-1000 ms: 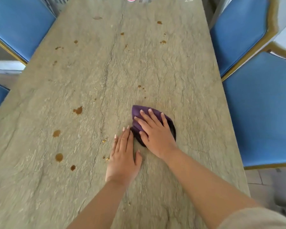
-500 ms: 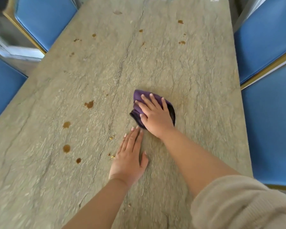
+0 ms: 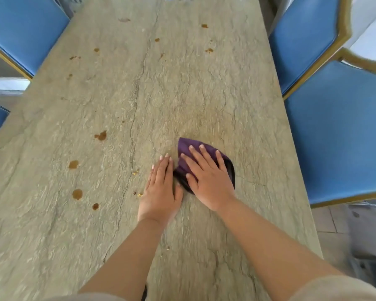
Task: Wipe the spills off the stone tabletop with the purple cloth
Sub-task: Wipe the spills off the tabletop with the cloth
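Right hand [image 3: 208, 177] presses flat, fingers spread, on the purple cloth [image 3: 187, 148]; left hand [image 3: 161, 192] lies open on the surface [image 3: 204, 94] just beside the cloth.

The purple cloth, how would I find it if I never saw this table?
Start at the long stone tabletop with blue chairs on both sides. Look near its middle, toward the right, where two bare hands lie flat side by side. The purple cloth is bunched under the right hand; the left hand beside it rests on bare stone, and nothing else there is purple.
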Available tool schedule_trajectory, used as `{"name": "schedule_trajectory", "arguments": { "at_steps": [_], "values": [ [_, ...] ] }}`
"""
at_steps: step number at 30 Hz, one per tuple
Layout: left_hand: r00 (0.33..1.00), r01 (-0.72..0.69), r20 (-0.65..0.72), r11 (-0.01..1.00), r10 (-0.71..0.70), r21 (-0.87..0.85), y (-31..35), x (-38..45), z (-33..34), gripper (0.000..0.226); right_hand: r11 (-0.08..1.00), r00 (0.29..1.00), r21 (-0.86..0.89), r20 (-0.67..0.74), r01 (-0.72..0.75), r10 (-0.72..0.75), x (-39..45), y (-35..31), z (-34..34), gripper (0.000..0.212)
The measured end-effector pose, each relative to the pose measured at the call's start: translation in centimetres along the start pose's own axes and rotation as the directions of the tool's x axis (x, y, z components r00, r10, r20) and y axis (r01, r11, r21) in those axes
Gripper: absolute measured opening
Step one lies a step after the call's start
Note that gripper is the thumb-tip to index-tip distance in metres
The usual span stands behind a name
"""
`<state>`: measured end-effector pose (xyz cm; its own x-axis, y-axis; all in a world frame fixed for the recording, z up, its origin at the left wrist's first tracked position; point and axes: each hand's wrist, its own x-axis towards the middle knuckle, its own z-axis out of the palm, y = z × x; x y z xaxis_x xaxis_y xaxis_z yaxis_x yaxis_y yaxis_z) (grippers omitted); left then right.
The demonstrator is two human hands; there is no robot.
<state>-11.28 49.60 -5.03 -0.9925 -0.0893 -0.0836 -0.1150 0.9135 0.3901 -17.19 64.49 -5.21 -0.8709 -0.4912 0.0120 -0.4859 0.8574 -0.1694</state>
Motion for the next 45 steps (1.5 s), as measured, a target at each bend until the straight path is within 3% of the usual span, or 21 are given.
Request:
{"name": "schedule_trajectory", "arguments": {
  "at_steps": [2,4,6,8,9,11,13,16,19,22,25,27,29,31,33,34,45],
  "values": [
    [0.999,-0.035,0.031,0.997,0.032,0.071,-0.1,0.0,0.1,0.068,0.989,0.988,0.03,0.057,0.144,-0.145,-3.5,1.7,-0.5,0.051],
    [0.995,-0.082,0.07,0.987,0.073,0.135,-0.3,0.0,0.1,0.072,0.994,0.992,0.015,0.057,0.108,-0.108,-5.5,4.5,-0.9,0.052],
    [0.992,-0.072,0.111,0.993,0.062,0.092,-0.4,0.4,-0.2,0.074,0.983,0.983,0.0,0.005,-0.185,0.185,-6.7,6.0,-1.2,0.053],
    [0.987,-0.044,0.157,0.998,0.037,0.042,0.2,0.6,-0.6,0.074,0.888,0.888,0.032,-0.019,-0.459,0.459,-7.7,5.0,-1.0,0.053],
    [0.987,-0.024,0.162,0.999,0.02,0.022,0.8,0.3,-0.6,0.073,0.856,0.856,0.044,-0.021,-0.515,0.516,-8.5,3.6,-0.8,0.054],
    [0.991,0.024,0.133,0.998,-0.016,-0.057,2.3,-0.7,-0.4,0.068,0.893,0.893,0.032,-0.04,-0.448,0.449,-11.5,0.4,-0.2,0.055],
    [0.996,0.015,0.087,0.989,-0.002,-0.145,4.0,-2.3,0.3,0.061,0.968,0.968,0.009,-0.015,-0.251,0.251,-16.2,-1.7,0.0,0.055],
    [0.985,-0.166,0.032,0.977,0.171,-0.134,6.2,-4.9,1.9,0.054,1.0,0.997,-0.026,0.082,-0.004,0.007,-24.2,-1.3,-0.3,0.057],
    [0.965,-0.252,0.062,0.966,0.255,-0.054,8.2,-6.7,3.7,0.052,0.997,0.995,-0.053,0.087,0.053,-0.049,-28.1,2.0,-1.2,0.058],
    [0.98,-0.192,0.057,0.981,0.19,0.024,9.6,-7.1,4.7,0.054,0.982,0.981,-0.076,0.074,-0.176,0.181,-27.0,4.9,-1.5,0.057],
    [0.99,-0.138,0.053,0.987,0.134,0.08,10.7,-6.9,5.0,0.055,0.856,0.856,-0.02,0.003,-0.517,0.517,-24.1,5.5,-1.8,0.057],
    [0.992,-0.121,0.05,0.987,0.117,0.105,11.5,-6.4,5.0,0.055,0.792,0.791,0.004,-0.016,-0.611,0.611,-23.2,4.4,-1.6,0.058],
    [0.993,-0.115,0.053,0.986,0.109,0.123,11.9,-5.4,5.0,0.054,0.881,0.881,-0.016,-0.015,-0.472,0.472,-24.2,3.5,-1.4,0.058],
    [0.99,-0.135,0.067,0.978,0.126,0.161,11.7,-4.8,4.9,0.054,0.988,0.987,-0.048,0.053,-0.147,0.15,-26.8,3.2,-1.4,0.057],
    [0.989,-0.136,0.079,0.974,0.123,0.183,11.8,-4.1,5.0,0.055,0.994,0.986,-0.039,0.134,0.103,-0.097,-27.7,5.4,-2.0,0.059],
    [0.991,-0.126,0.075,0.974,0.113,0.187,11.9,-4.0,5.1,0.056,0.988,0.978,-0.037,0.149,0.153,-0.146,-27.1,6.8,-2.2,0.06],
    [0.999,-0.042,0.033,0.971,0.036,0.233,12.5,-3.5,5.5,0.068,0.999,0.995,-0.051,0.098,0.006,-0.001,-8.0,16.1,-3.4,0.057]
  ]
}}
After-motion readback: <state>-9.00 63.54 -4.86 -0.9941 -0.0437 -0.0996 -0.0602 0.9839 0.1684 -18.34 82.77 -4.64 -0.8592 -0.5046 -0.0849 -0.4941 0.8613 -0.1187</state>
